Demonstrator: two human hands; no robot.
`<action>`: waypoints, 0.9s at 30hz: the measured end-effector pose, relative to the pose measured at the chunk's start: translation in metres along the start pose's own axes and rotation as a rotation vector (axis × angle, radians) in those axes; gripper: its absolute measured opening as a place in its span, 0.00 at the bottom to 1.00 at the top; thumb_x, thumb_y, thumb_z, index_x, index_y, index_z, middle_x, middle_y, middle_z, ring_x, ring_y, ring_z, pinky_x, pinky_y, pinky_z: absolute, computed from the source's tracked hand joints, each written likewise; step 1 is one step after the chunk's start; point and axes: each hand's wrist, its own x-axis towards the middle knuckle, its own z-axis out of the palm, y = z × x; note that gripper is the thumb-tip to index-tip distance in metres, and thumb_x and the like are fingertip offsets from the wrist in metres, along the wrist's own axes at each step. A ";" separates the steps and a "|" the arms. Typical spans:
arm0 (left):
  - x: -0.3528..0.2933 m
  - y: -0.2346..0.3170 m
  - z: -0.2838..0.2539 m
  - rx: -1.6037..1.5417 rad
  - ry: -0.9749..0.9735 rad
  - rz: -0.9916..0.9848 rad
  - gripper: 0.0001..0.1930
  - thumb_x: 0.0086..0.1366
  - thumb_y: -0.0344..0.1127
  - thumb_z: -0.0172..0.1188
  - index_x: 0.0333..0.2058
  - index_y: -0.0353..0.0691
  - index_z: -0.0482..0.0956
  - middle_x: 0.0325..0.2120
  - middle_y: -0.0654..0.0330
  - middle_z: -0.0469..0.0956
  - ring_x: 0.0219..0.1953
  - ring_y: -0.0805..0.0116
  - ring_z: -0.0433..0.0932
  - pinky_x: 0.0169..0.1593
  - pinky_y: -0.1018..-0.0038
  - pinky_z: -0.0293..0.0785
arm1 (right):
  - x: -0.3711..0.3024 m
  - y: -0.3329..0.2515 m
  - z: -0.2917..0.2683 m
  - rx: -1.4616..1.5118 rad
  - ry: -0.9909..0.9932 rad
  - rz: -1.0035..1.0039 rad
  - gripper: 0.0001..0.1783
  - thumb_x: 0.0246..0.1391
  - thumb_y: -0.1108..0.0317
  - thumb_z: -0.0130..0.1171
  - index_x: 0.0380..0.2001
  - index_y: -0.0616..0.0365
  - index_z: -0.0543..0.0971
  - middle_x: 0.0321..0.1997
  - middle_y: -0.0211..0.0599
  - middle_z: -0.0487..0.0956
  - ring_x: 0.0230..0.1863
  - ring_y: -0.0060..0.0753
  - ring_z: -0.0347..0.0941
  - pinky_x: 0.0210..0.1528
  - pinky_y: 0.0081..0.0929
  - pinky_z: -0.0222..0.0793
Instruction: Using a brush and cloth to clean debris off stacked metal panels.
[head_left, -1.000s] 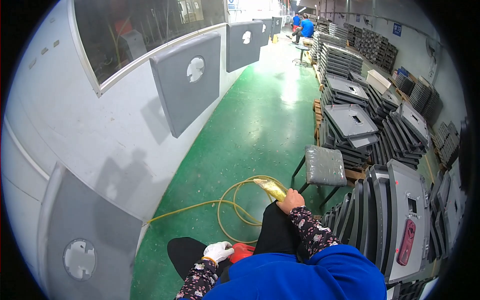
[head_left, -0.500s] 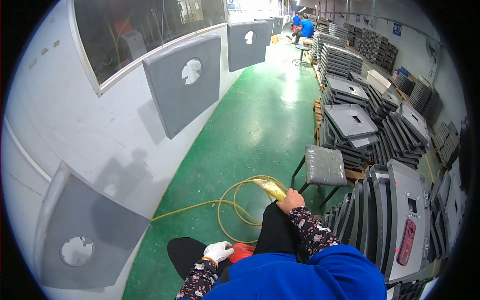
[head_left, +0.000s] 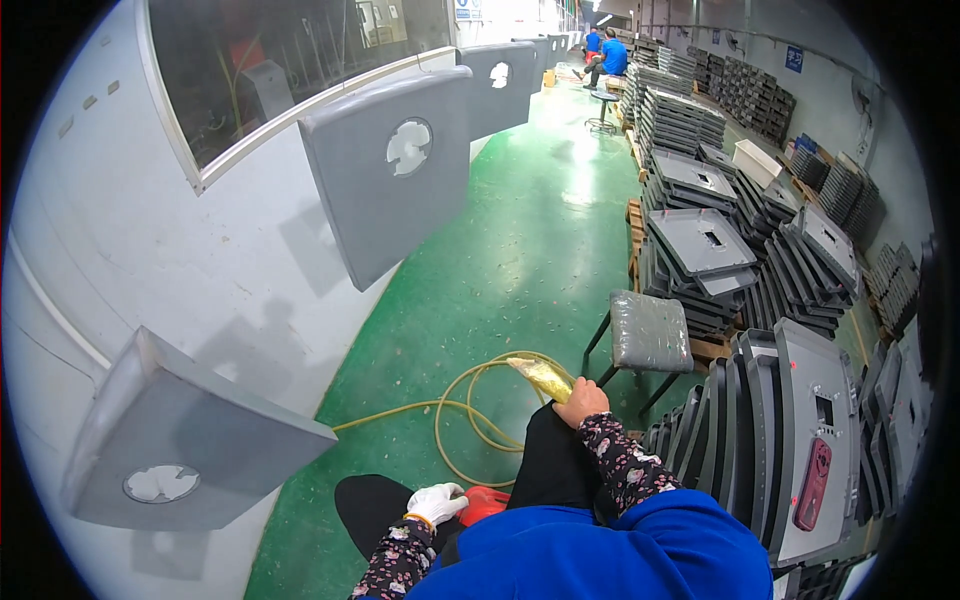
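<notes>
My right hand [head_left: 582, 403] rests on my right knee [head_left: 552, 445], fingers closed around a yellow wrapped packet [head_left: 543, 379] that juts ahead and leftward from it. Well apart, my gloved left hand [head_left: 437, 503] bends over my left thigh [head_left: 370, 500], just beside a red object [head_left: 484, 504]; I can't tell whether it grips it. Both are as before; the near grey panel [head_left: 215, 425] now tilts more.

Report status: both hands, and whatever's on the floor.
Right hand gripping shiny yellow item. Gloved left hand at red object. Yellow hose looped on green floor.
</notes>
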 end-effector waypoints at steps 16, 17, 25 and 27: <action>-0.005 0.006 -0.006 -0.010 -0.007 -0.011 0.25 0.56 0.56 0.51 0.48 0.50 0.78 0.42 0.55 0.80 0.46 0.53 0.78 0.49 0.63 0.72 | -0.001 0.001 0.002 0.000 0.028 -0.014 0.34 0.37 0.49 0.68 0.40 0.64 0.71 0.39 0.49 0.76 0.41 0.47 0.76 0.44 0.38 0.73; -0.005 0.006 -0.006 -0.010 -0.007 -0.011 0.25 0.56 0.56 0.51 0.48 0.50 0.78 0.42 0.55 0.80 0.46 0.53 0.78 0.49 0.63 0.72 | -0.001 0.001 0.002 0.000 0.028 -0.015 0.34 0.37 0.49 0.68 0.40 0.64 0.71 0.39 0.49 0.76 0.41 0.47 0.76 0.44 0.38 0.73; -0.001 0.003 -0.002 0.007 -0.006 -0.004 0.25 0.56 0.56 0.51 0.48 0.50 0.78 0.43 0.54 0.80 0.46 0.53 0.77 0.49 0.62 0.72 | 0.001 0.003 0.005 0.003 0.028 -0.012 0.34 0.37 0.49 0.69 0.40 0.64 0.71 0.39 0.48 0.76 0.40 0.47 0.76 0.44 0.38 0.73; -0.002 0.005 -0.003 0.008 -0.012 -0.010 0.25 0.56 0.56 0.51 0.48 0.50 0.78 0.43 0.54 0.80 0.46 0.53 0.77 0.49 0.62 0.72 | 0.001 0.004 0.005 0.003 0.028 -0.012 0.33 0.37 0.49 0.69 0.40 0.64 0.72 0.39 0.48 0.76 0.40 0.47 0.76 0.44 0.38 0.73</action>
